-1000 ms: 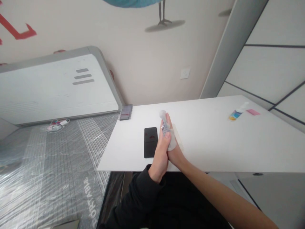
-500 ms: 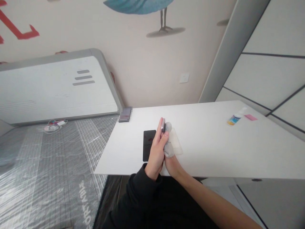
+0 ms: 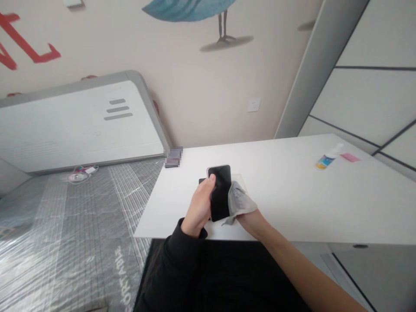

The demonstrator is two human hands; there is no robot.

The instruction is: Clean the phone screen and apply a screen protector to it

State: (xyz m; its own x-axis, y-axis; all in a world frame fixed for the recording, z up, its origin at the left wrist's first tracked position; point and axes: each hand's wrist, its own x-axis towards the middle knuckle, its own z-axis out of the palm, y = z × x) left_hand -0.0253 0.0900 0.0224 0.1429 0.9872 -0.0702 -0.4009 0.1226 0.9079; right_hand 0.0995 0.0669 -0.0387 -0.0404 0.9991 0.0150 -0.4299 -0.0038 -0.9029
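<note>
Fingers point(image 3: 210, 185) of the left hand point(image 3: 199, 210) curl around one long edge of a smartphone point(image 3: 221, 193) and are closed on it, a grip that leaves most of its dark glass face uncovered and turned upward. The right hand point(image 3: 251, 222) is closed on a bunched grey cloth point(image 3: 238, 201), its fingers hidden in the folds; the cloth touches the smartphone's opposite long edge, so the hands meet the device from two sides. Both are held above the front of a white counter point(image 3: 286, 195). Beneath them lie a dark slab point(image 3: 202, 180), mostly hidden, and a clear rectangular sheet point(image 3: 239, 177). A small spray bottle point(image 3: 326, 161) and a pink pad point(image 3: 350, 157) lie well apart to the right.
</note>
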